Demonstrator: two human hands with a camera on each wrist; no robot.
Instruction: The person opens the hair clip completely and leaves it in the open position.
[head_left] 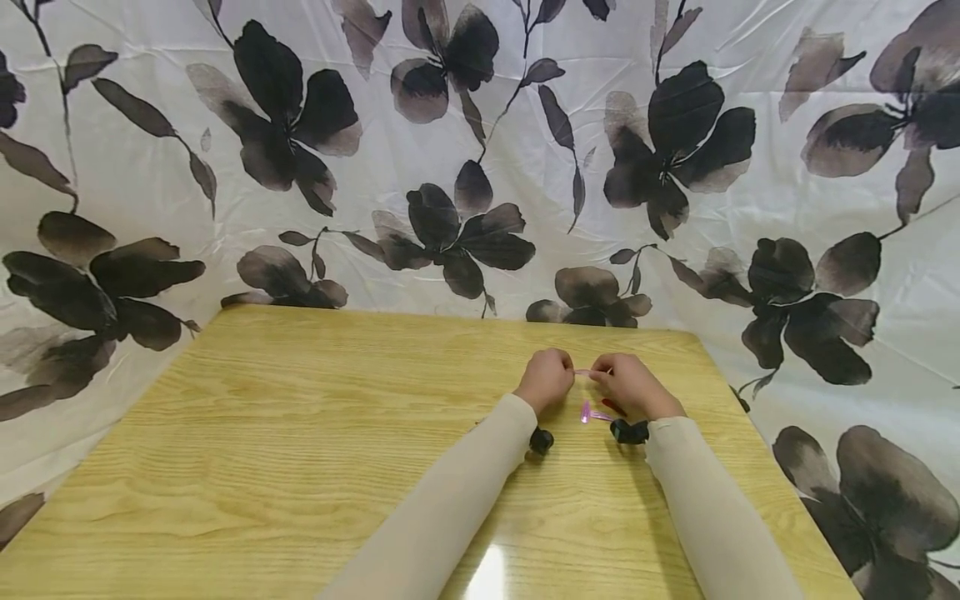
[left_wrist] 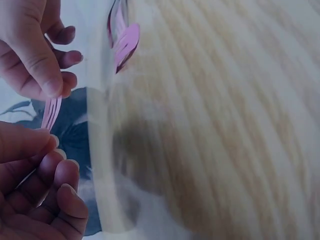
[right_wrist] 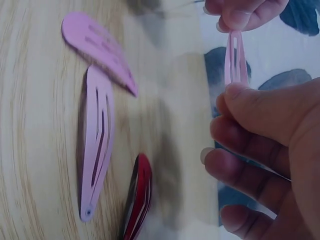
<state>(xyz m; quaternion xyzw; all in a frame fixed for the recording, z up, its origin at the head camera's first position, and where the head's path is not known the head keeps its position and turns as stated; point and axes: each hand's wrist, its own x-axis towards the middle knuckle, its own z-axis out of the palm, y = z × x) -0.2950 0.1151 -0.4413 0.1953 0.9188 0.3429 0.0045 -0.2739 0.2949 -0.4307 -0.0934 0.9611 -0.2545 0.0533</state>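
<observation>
Where the white cloth printed with dark grey flowers (head_left: 165,50) meets the far edge, your yellow wood-grained worktop (head_left: 300,458) begins, all work bunched toward its far right. Cream sleeves (head_left: 450,492) reach in over it; black wrist cameras (head_left: 628,431) ride at the cuffs. Your right hand (head_left: 633,385) and left hand (head_left: 546,379) face each other, near but apart. Between them: a slim pink slotted hair clip (left_wrist: 51,112), metal-looking, held up off the worktop. You pinch one end with each hand, thumb against forefinger, closed down to the clip's thickness; your other fingers curl loosely. Likely reason for the two-end hold: it steadies so small a piece and leaves the middle exposed. On the worktop, two more pink slotted clips, a broad-looking one (right_wrist: 97,55) and a longer-looking one (right_wrist: 93,140), lie with ends seemingly touching. A glossy dark red slotted clip (right_wrist: 137,200) lies just beside them. Placement probably puts these three within short reach of your right hand.
</observation>
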